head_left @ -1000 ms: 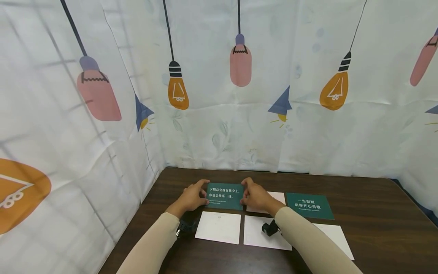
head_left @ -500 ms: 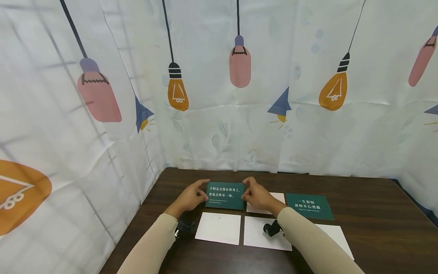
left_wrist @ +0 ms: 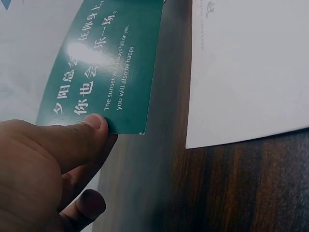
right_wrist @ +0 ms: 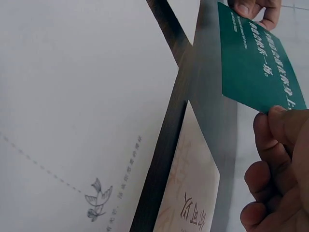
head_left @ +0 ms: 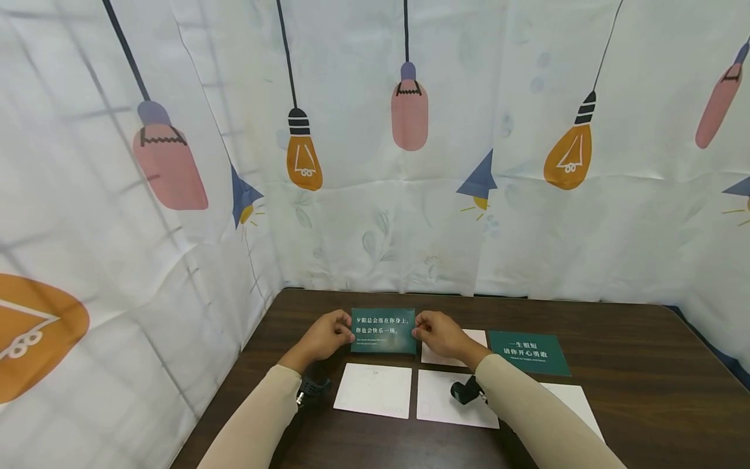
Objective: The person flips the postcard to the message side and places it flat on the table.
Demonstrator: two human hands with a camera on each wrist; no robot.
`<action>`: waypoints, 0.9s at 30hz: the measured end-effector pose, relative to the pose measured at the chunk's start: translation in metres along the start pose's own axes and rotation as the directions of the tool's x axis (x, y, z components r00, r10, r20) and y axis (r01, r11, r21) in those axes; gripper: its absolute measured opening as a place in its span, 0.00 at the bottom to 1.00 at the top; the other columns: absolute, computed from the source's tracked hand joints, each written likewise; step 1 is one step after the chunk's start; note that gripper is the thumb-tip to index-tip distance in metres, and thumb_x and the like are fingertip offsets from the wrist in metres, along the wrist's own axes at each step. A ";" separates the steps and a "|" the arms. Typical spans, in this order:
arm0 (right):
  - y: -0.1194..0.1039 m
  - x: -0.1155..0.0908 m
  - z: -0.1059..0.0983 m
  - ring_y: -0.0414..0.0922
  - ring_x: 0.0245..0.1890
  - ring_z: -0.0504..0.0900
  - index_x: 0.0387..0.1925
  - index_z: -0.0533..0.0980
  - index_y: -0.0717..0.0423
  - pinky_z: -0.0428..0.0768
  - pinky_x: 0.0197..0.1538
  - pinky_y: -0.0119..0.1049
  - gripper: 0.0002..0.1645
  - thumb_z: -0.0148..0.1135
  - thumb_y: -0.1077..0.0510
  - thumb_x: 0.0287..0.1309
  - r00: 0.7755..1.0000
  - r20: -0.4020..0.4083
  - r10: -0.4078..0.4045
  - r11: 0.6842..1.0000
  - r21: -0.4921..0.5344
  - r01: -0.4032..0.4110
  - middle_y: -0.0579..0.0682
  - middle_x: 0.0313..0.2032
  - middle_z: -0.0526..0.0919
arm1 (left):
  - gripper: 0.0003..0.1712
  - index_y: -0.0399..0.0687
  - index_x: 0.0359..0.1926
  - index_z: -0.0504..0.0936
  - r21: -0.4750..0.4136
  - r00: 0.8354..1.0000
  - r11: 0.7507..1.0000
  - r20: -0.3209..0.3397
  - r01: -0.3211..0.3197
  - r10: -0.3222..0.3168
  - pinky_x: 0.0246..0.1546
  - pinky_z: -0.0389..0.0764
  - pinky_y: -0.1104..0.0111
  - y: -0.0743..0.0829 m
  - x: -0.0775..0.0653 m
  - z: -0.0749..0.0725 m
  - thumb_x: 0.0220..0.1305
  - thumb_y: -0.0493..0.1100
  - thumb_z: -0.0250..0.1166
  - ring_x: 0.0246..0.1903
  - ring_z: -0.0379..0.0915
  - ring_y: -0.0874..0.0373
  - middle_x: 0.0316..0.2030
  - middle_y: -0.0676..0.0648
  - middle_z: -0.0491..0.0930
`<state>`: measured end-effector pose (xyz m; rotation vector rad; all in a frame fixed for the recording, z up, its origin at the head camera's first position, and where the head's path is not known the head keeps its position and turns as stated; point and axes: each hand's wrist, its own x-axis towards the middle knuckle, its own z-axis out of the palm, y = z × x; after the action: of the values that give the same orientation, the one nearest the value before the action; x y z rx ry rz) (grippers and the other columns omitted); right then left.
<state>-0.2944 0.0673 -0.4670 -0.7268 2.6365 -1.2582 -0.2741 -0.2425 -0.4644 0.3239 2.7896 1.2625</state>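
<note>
A green card (head_left: 383, 331) with white Chinese and English text is raised and tilted over the far part of the table. My left hand (head_left: 325, 334) pinches its left edge, the thumb lying on the printed face in the left wrist view. On the opposite edge, my right hand (head_left: 443, 335) pinches the card between thumb and forefinger. In the left wrist view light glares off the glossy green card (left_wrist: 99, 63). Just nearer than the held card lies a white card (head_left: 373, 391). A second white card (head_left: 448, 398) lies beneath my right wrist.
Another green card (head_left: 530, 353) lies at the right, with a white card (head_left: 577, 404) partly behind the right sleeve. A pale card (head_left: 476, 337) is partly covered by the right hand. The dark wooden table (head_left: 633, 365) ends at a printed curtain (head_left: 375, 247).
Both hands have lifted the green card's near edge, so it tips up more toward me and shows a glare. The fingers have come in closer on its side edges. The other cards stay put.
</note>
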 end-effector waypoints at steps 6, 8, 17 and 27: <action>0.003 0.000 0.000 0.39 0.21 0.68 0.31 0.74 0.52 0.67 0.26 0.34 0.11 0.59 0.59 0.74 0.999 -0.007 -0.039 0.999 -0.030 0.039 0.44 0.22 0.71 | 0.07 0.44 0.37 0.75 0.022 0.999 0.999 0.022 -0.049 0.048 0.35 0.72 0.61 0.000 -0.001 -0.001 0.69 0.35 0.67 0.29 0.73 0.57 0.27 0.52 0.80; 0.003 -0.001 0.000 0.39 0.22 0.68 0.31 0.74 0.52 0.68 0.27 0.34 0.11 0.60 0.59 0.74 0.999 -0.009 -0.040 0.999 -0.033 0.040 0.44 0.22 0.71 | 0.07 0.44 0.37 0.75 0.022 0.999 0.999 0.026 -0.045 0.044 0.35 0.71 0.61 0.000 -0.001 -0.001 0.70 0.36 0.67 0.29 0.73 0.57 0.27 0.52 0.79; 0.001 -0.003 0.001 0.40 0.23 0.69 0.34 0.74 0.51 0.68 0.29 0.36 0.09 0.58 0.56 0.75 0.999 -0.020 -0.046 0.999 -0.026 0.046 0.45 0.25 0.72 | 0.09 0.47 0.34 0.75 0.053 0.996 0.995 0.008 -0.086 0.086 0.33 0.69 0.61 -0.002 -0.001 -0.003 0.71 0.39 0.66 0.29 0.68 0.57 0.29 0.53 0.76; 0.001 -0.005 0.000 0.40 0.23 0.70 0.35 0.77 0.49 0.69 0.28 0.36 0.09 0.58 0.55 0.76 0.996 -0.008 -0.094 0.995 -0.022 0.093 0.47 0.31 0.81 | 0.11 0.48 0.31 0.74 0.052 0.997 0.995 0.017 -0.080 0.080 0.28 0.67 0.63 -0.001 -0.002 -0.005 0.72 0.41 0.66 0.25 0.64 0.57 0.26 0.51 0.72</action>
<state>-0.2904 0.0706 -0.4680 -0.8594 2.6561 -1.2605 -0.2734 -0.2475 -0.4616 0.4509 2.8278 1.1982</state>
